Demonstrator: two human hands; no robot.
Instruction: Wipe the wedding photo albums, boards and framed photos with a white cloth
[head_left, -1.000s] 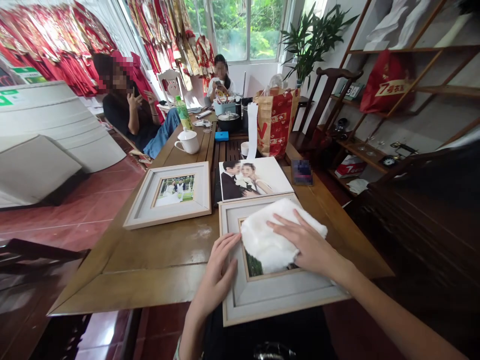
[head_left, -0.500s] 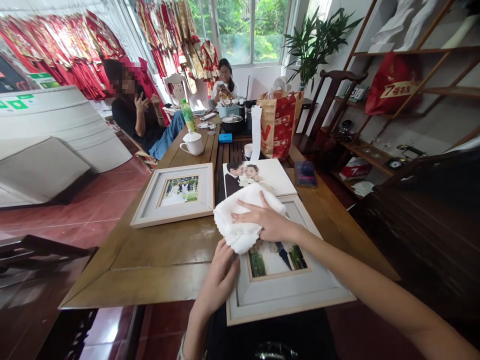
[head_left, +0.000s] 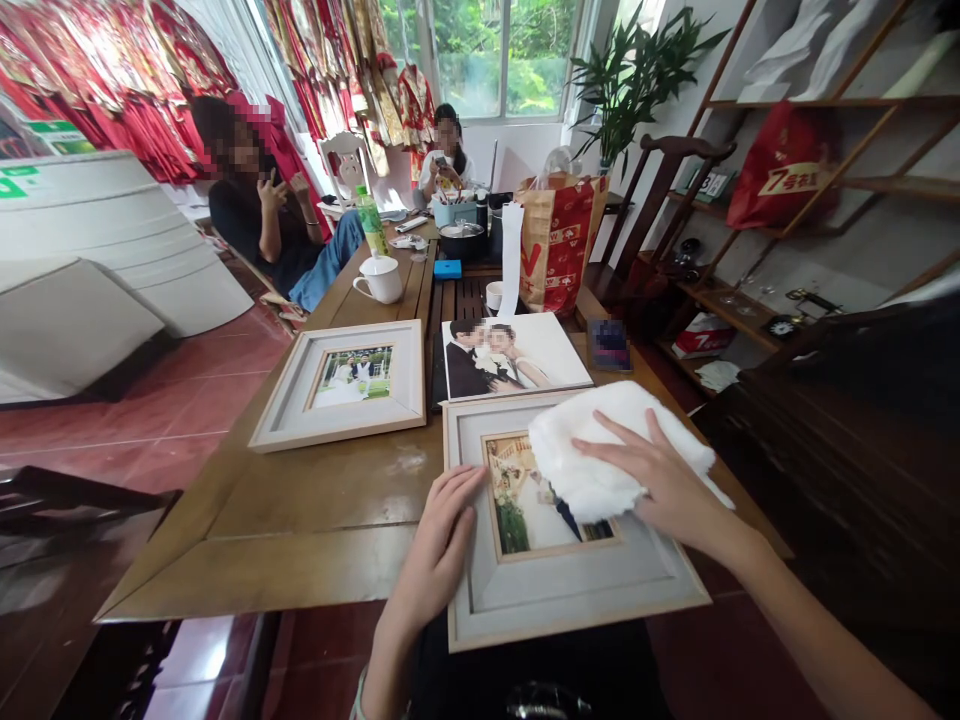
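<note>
A grey picture frame (head_left: 570, 585) with a wedding photo lies at the near edge of the wooden table (head_left: 330, 505), overhanging toward me. My right hand (head_left: 660, 480) lies flat with fingers spread on a white cloth (head_left: 600, 450), pressing it on the frame's upper right part. My left hand (head_left: 442, 540) rests flat along the frame's left edge, fingers stretched out. Beyond it lie an unframed wedding print (head_left: 510, 355) and a second framed photo (head_left: 345, 385).
Farther along the table stand a white mug (head_left: 381, 280), a green bottle (head_left: 369, 222), a blue box (head_left: 448, 268) and a red-and-tan paper bag (head_left: 559, 240). Two people sit at the far left and far end. Wooden chair and shelves on the right.
My right hand has swept the cloth from the frame's upper left corner to its upper right, uncovering the photo. My left hand stays on the left edge.
</note>
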